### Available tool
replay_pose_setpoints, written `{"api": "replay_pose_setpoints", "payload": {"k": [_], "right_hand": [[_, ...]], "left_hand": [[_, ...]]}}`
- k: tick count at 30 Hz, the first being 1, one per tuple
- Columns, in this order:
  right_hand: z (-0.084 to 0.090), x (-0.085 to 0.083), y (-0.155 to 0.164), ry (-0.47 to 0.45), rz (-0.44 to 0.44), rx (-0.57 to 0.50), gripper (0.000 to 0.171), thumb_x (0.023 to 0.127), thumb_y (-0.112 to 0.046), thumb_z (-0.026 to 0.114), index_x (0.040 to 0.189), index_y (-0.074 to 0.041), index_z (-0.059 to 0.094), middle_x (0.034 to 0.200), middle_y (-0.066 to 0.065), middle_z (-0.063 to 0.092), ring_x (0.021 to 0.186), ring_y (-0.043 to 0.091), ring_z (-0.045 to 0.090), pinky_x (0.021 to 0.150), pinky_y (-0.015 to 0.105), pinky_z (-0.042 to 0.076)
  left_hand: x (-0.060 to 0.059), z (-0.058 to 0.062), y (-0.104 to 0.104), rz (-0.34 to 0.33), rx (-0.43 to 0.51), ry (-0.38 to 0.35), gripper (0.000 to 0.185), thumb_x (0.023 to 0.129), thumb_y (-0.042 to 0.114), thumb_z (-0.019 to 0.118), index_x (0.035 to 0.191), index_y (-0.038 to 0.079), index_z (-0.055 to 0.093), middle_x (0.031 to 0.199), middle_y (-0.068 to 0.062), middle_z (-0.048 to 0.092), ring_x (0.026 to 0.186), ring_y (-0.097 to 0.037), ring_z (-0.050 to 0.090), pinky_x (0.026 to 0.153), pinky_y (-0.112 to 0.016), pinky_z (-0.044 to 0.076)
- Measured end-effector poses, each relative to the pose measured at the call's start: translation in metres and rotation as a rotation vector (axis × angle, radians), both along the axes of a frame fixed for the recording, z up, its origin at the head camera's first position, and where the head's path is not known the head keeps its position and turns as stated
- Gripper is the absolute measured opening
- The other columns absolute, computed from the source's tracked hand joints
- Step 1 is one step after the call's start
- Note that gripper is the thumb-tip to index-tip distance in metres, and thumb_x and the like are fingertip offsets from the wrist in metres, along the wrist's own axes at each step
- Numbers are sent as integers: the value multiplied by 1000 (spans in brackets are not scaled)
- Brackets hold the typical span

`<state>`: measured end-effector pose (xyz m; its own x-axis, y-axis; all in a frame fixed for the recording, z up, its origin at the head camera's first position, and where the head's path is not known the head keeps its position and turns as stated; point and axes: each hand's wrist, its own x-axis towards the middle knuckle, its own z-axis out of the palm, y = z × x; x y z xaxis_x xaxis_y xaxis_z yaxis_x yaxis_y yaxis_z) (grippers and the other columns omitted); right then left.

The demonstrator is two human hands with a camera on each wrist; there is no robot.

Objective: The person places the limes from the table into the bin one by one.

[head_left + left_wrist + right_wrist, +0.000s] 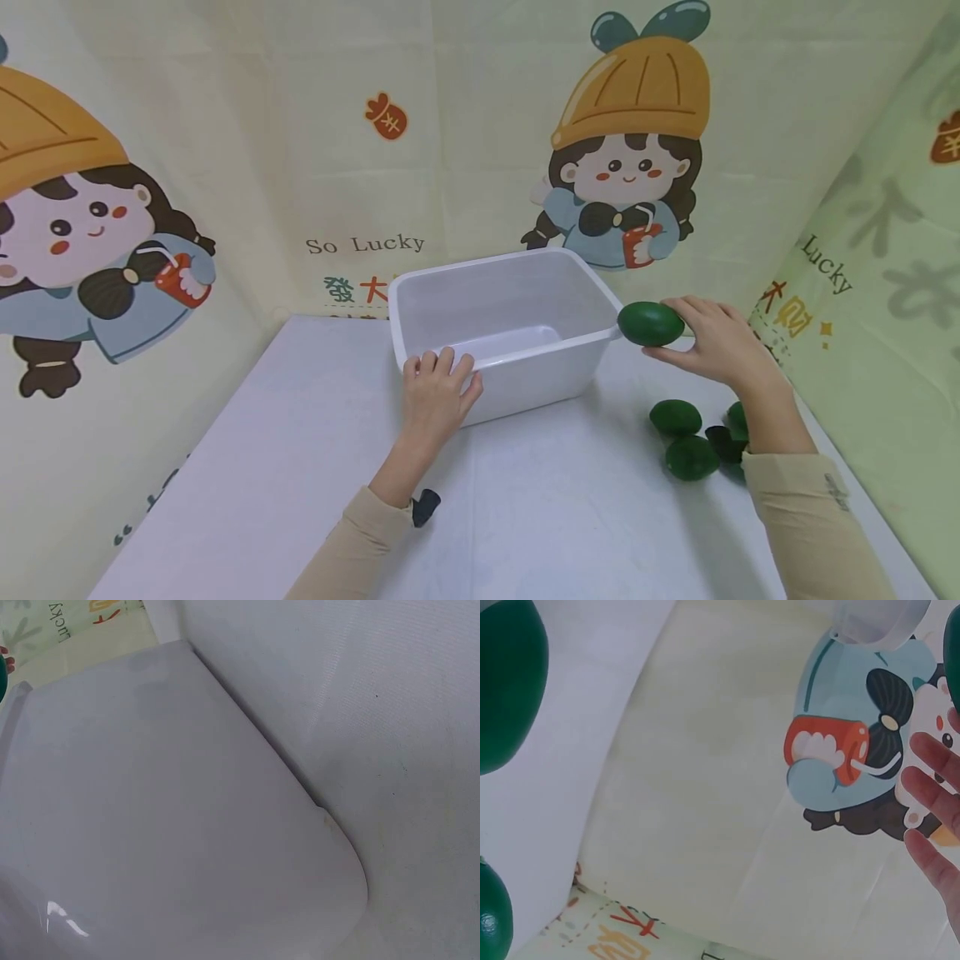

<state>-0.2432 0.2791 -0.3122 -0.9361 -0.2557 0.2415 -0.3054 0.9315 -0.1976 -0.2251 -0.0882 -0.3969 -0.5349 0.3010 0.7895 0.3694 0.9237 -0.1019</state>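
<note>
My right hand (716,337) pinches a dark green oval fruit (650,323), smooth like an avocado, between thumb and fingers. It is held up at the right end of a white plastic bin (540,379). At the bin's near left corner my left hand (437,396) grips the rim, fingers hooked over the edge. The left wrist view is mostly filled by the bin's outer wall (172,802). Fingers (934,791) of the right hand show at the right edge of the right wrist view, beside part of the held fruit (953,656).
More green fruits (692,458) lie grouped on the white table (555,517) below my right forearm, partly hidden by it. Behind the bin stands a cream cloth backdrop (480,150) with cartoon prints, and another side of it closes off the right.
</note>
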Motion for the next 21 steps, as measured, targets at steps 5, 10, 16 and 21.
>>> {"api": "replay_pose_setpoints", "payload": {"k": [5,10,16,21], "right_hand": [[2,-5,-5,4,0,4,76,72,-57,65,128,-11,45,131,19,45,124,40,31,99,62,16],[3,-11,-10,27,23,9,72,72,-53,67,127,-11,47,129,19,47,123,38,34,100,59,17],[4,-17,-15,36,47,-8,69,72,-48,69,126,-10,48,128,19,48,123,38,34,100,59,17],[2,-21,-19,33,54,-16,70,72,-48,69,126,-9,47,129,19,47,124,38,34,101,59,17]], "left_hand": [[1,1,0,3,-4,-10,23,86,33,43,85,17,58,77,-3,50,75,-25,46,72,-41,34],[1,0,0,2,-2,-1,22,85,34,45,85,17,58,77,-3,50,75,-25,46,72,-41,35],[1,-1,0,-6,1,19,20,84,34,47,85,17,58,77,-3,50,74,-25,46,71,-41,35],[1,-1,1,-8,11,26,22,85,34,44,84,17,58,76,-3,49,74,-25,45,71,-41,35]]}}
